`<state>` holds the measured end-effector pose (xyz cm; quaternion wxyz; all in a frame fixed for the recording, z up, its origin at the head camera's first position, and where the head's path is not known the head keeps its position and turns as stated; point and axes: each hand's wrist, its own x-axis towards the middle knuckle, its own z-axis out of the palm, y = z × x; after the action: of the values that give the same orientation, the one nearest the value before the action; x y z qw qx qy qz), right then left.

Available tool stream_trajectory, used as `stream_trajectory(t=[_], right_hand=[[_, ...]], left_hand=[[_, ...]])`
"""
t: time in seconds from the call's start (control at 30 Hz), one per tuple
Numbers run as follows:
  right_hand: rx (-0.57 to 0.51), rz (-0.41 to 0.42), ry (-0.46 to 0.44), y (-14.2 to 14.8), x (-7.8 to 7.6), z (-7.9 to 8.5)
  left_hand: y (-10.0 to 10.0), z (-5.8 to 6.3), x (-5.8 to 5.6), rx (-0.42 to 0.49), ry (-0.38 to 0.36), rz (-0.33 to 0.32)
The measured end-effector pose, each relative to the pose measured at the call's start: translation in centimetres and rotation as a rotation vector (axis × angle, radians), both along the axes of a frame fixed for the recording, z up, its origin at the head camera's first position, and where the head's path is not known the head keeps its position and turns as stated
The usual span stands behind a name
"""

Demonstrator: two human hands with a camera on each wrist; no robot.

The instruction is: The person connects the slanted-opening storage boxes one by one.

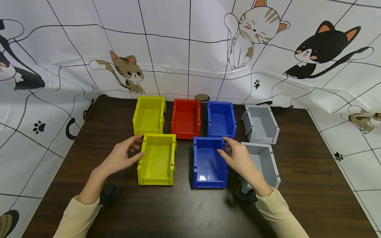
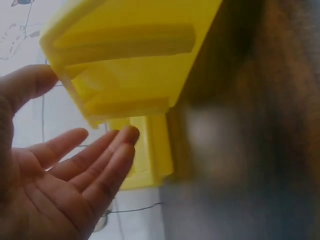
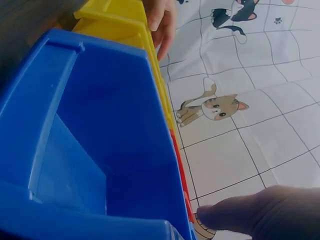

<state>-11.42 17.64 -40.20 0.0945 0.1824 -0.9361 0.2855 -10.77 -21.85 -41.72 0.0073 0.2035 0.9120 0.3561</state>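
At the left side of the front yellow bin (image 1: 156,181), my left hand (image 1: 123,153) has its thumb and index fingertips by the rim. In the left wrist view the thumb is right at the edge of the yellow bin (image 2: 125,40), while the other fingers extend loosely below. My right hand (image 1: 238,155) is over the right wall of the front blue bin (image 1: 209,184), thumb above the interior and index finger near the back corner. The right wrist view shows the thumb (image 3: 245,210) beyond the blue bin's rim (image 3: 100,42); its other fingers are hidden there.
Behind stand another yellow bin (image 1: 136,115), a red bin (image 1: 186,135) and a second blue bin (image 1: 221,133). Two grey bins, one at the back (image 1: 263,140) and one nearer (image 1: 275,167), are at the right. A cat-print sheet (image 1: 172,59) borders the dark table (image 1: 178,215).
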Motion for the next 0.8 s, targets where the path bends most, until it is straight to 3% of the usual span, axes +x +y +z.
stream_trajectory(t=[0.23,0.53,0.8], right_hand=[[-0.035,-0.031,-0.057,-0.1,0.2,-0.1],[-0.090,-0.075,-0.158,0.1,0.2,-0.4],[-0.135,-0.090,-0.236,0.4,0.0,-0.8]], left_hand=[[-0.6,-1.4,0.2,0.188,-0.117,-0.009],[-0.3,-2.4,0.7,0.453,-0.339,0.013],[0.0,-2.8,0.9,0.516,-0.389,0.080]])
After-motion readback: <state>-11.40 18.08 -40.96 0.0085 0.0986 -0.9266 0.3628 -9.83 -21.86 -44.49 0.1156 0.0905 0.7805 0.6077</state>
